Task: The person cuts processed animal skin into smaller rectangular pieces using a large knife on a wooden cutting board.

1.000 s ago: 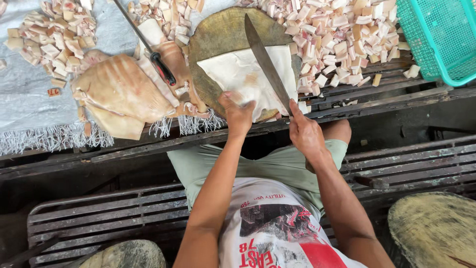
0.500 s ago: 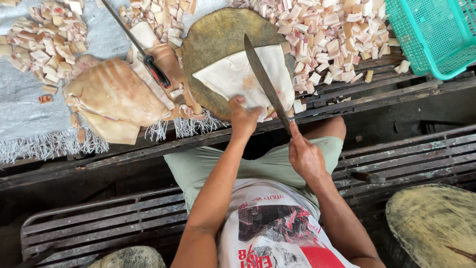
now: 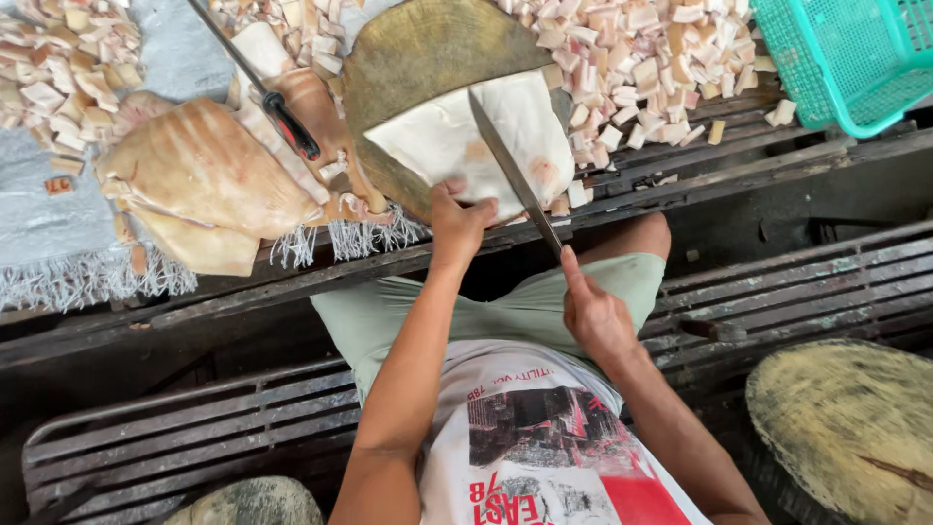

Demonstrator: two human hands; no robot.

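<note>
bench (image 3: pixel 680 194) | round chopping block (image 3: pixel 418 58) | cube pile (image 3: pixel 641 68) | green basket (image 3: pixel 855 58)

Slab (image 3: pixel 457 141) lies on the board (image 3: pixel 418 49), basket (image 3: pixel 846 58) right.
</note>
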